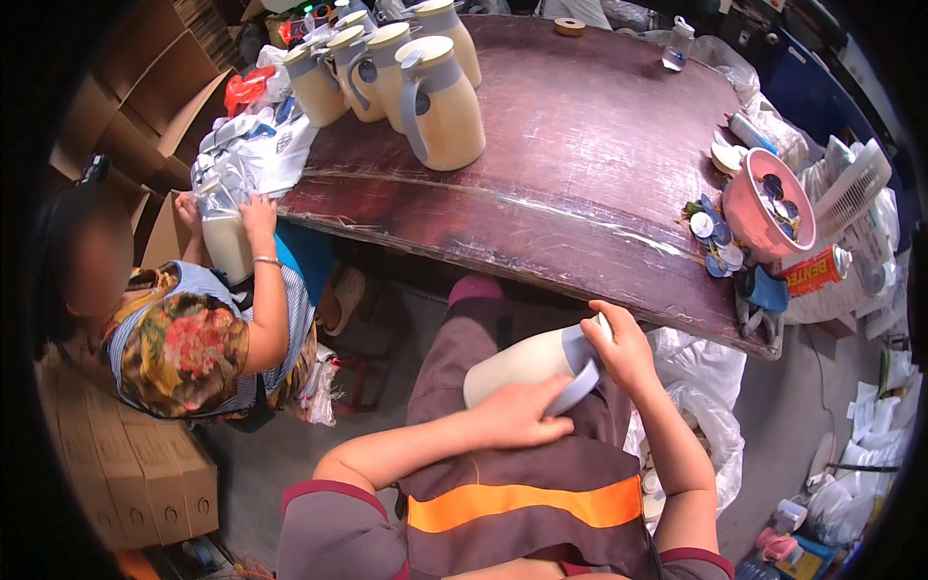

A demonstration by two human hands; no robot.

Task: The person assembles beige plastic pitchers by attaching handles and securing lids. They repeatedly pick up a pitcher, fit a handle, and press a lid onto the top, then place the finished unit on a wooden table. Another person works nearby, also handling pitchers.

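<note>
A cream jug (512, 363) with a grey collar and handle lies tilted on its side across my lap, its base toward the left. My left hand (522, 414) is closed about the jug's body and handle, with the fingertips partly hidden. At the top end, my right hand (622, 350) grips the collar and lid, its thumb laid along the rim. Several matching jugs stand upright on the table, the nearest jug (451, 121) at its left part.
The dark red table (570, 164) spans ahead. A pink bowl (757, 215) of round tags stands at its right, beside a red-and-yellow can (814, 271). To my left, a co-worker (193, 329) handles a plastic-wrapped jug (228, 242). Cardboard boxes (135, 478) stand lower left; a white plastic bag (701, 396) lies right.
</note>
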